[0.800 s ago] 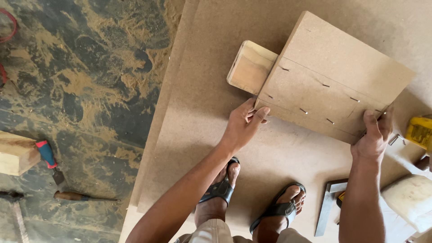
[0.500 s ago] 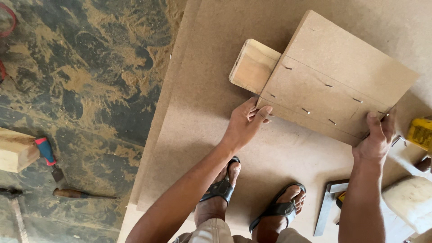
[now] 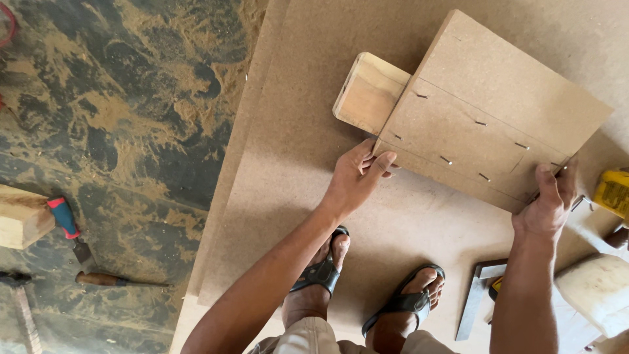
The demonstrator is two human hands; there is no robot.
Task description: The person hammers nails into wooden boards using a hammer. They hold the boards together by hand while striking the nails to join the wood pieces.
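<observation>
As seen from the head camera looking straight down, the person stands in sandals on a large fibreboard sheet (image 3: 314,216) laid over a sawdust-strewn floor (image 3: 118,111). Both hands grip the near edge of a smaller fibreboard panel (image 3: 498,111), which lies tilted on the sheet and carries a row of small nails across its face. The left hand (image 3: 357,180) is closed on the panel's near left corner, fingers curled over the edge. The right hand (image 3: 547,200) is closed on the near right corner, thumb on top. A pale wooden block (image 3: 370,92) projects from beneath the panel's left side, touching it. Just right of the right hand, at the frame edge, sits a yellow object (image 3: 614,191), only partly in view. A metal try square (image 3: 478,295) lies on the sheet near the right foot. On the floor, well apart to the left, lie a red-handled chisel (image 3: 69,229), a wooden-handled tool (image 3: 108,280) and a timber offcut (image 3: 23,216).
</observation>
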